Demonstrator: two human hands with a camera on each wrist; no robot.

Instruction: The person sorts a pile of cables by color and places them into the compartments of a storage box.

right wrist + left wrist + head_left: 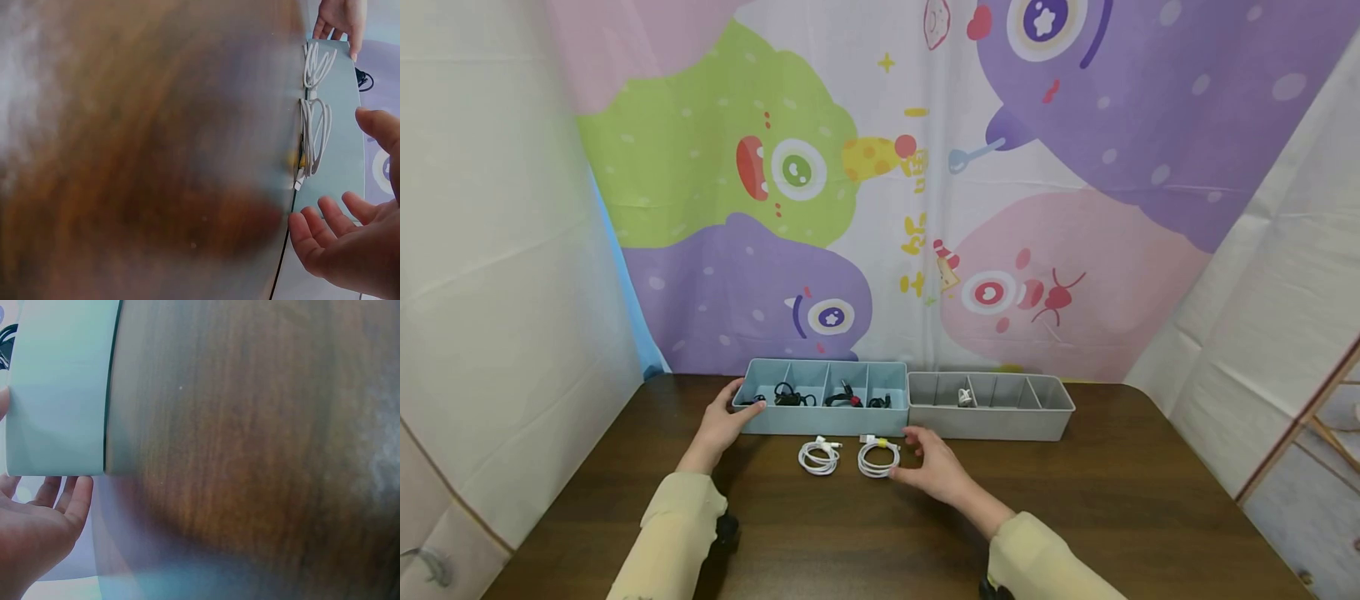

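Note:
My left hand [721, 425] holds the left end of a light blue divided storage box [827, 423]. Its thumb lies over the front rim, and the fingers [78, 503] rest against the end wall. Black cables [790, 398] lie in the box's compartments, one with a red part. On the table in front are two coiled white cables, the left coil [818, 458] and the right coil [878, 458], which has a yellow tie. My right hand [938, 468] is beside the right coil, thumb and fingers spread apart, with nothing gripped. Whether the thumb touches the coil is unclear.
A grey divided box [992, 427] stands against the blue box's right end, with a small white item [965, 397] in one compartment. Both boxes sit near the back of the brown table [850, 542], before a cartoon-print curtain [895, 317].

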